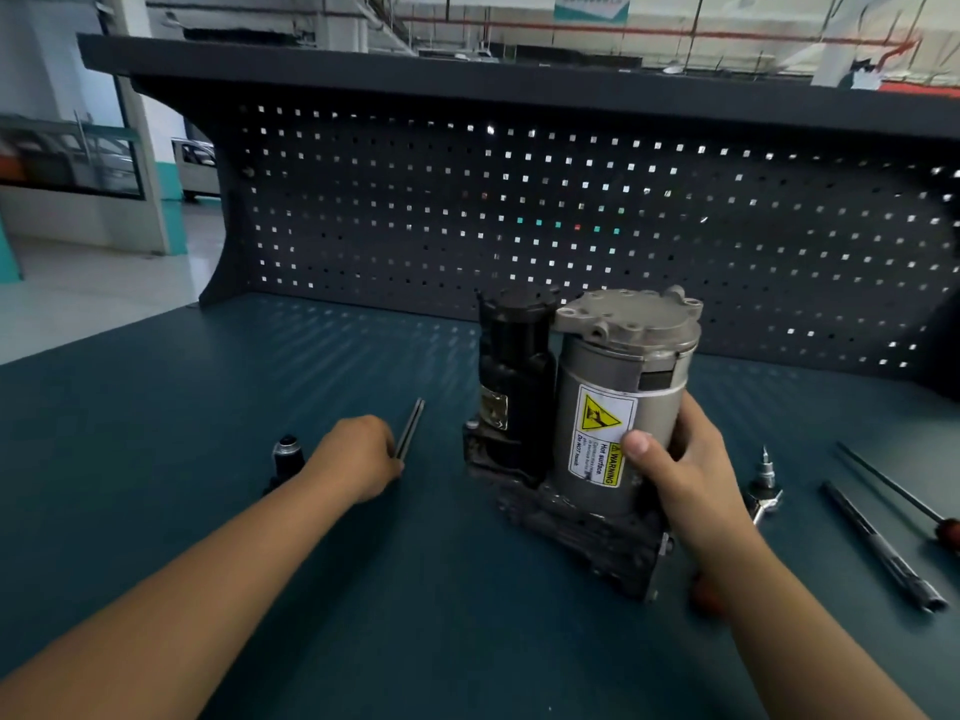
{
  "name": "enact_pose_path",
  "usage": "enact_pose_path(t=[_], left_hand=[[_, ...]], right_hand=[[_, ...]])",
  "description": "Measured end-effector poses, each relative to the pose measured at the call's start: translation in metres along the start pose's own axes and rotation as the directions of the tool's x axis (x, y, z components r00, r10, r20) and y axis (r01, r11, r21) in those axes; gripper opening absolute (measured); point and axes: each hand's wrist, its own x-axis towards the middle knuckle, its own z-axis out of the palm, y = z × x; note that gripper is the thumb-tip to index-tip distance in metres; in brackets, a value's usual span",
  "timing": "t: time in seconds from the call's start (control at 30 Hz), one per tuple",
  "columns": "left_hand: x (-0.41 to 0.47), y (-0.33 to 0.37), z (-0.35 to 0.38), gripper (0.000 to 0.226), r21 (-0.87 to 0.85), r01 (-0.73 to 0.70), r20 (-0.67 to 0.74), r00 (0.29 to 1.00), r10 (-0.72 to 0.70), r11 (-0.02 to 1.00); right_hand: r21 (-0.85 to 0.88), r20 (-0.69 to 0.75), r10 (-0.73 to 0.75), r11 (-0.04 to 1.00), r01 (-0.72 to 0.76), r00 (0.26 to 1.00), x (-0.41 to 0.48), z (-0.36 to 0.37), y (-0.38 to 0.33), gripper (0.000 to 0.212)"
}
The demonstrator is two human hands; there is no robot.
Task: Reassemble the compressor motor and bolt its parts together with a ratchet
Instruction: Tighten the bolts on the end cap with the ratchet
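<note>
Compressor motor (587, 418) standing upright on the blue-green bench (260, 366), just in front of a dark pegboard (571, 210). Silver cylinder carrying a white and yellow warning label (602, 441), reading "WARNING", "Hot surface" and "Do NOT touch", with a yellow hazard triangle above the words; finer print too small to read. Black cylinder (514, 366) sitting beside the silver one on the left, bearing a small worn sticker (493, 407) with nothing legible. Both rising from a dark, grimy base block (576, 527). Right hand (675, 465) wrapping around the right side of the silver cylinder, thumb pressing on the label's lower right corner, fingers curling behind out of sight, so clamping on the motor. Left hand (358, 454) reaching to the left of the motor, well apart from it, fingers closing together on the near end of a pair of long thin bolts (410, 428) lying on the bench and pointing away. Small black socket-like part (287, 454) sitting just left of that wrist. Ratchet (763, 491) lying on the bench just right of the right hand, not touching it. Long dark rod (883, 548) and a red-handled tool (914, 501) lying farther right.
</note>
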Motion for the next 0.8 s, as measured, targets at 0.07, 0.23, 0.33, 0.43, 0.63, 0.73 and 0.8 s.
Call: enact_pose_path(t=[0.07, 0.23, 0.33, 0.43, 0.63, 0.73, 0.8], left_hand=[[0.002, 0.003, 0.001, 0.023, 0.047, -0.003, -0.002, 1.0, 0.003, 0.999], [0.006, 0.007, 0.003, 0.028, 0.125, 0.071, 0.044, 0.996, -0.077, 0.99], [0.008, 0.005, 0.0, 0.032, 0.099, 0.117, 0.071, 0.99, -0.124, 0.988], [0.005, 0.002, -0.004, 0.033, 0.056, 0.156, 0.079, 0.984, -0.16, 0.986], [-0.007, -0.005, -0.03, 0.028, -0.083, 0.093, -0.12, 0.987, -0.103, 0.992], [-0.012, -0.004, -0.053, 0.024, -0.13, -0.007, -0.328, 0.944, -0.037, 0.992], [-0.014, -0.004, -0.071, 0.015, -0.165, -0.09, -0.47, 0.883, 0.002, 0.982]], right_hand=[[0.013, 0.007, -0.001, 1.0, 0.001, 1.0, 0.001, -0.002, 0.003, 0.05], [0.029, 0.024, 0.008, 1.0, -0.009, 1.0, 0.001, -0.004, 0.005, 0.052], [0.042, 0.033, 0.002, 0.999, -0.004, 0.999, 0.001, -0.004, 0.005, 0.052], [0.047, 0.044, 0.0, 0.999, -0.002, 0.999, 0.001, -0.005, 0.004, 0.05], [0.046, 0.048, 0.002, 0.999, -0.004, 0.999, 0.001, -0.005, 0.003, 0.049], [0.052, 0.058, 0.013, 0.999, -0.016, 0.998, 0.002, -0.006, 0.003, 0.052], [0.059, 0.061, 0.015, 0.998, -0.019, 0.998, 0.002, -0.007, 0.004, 0.053]])
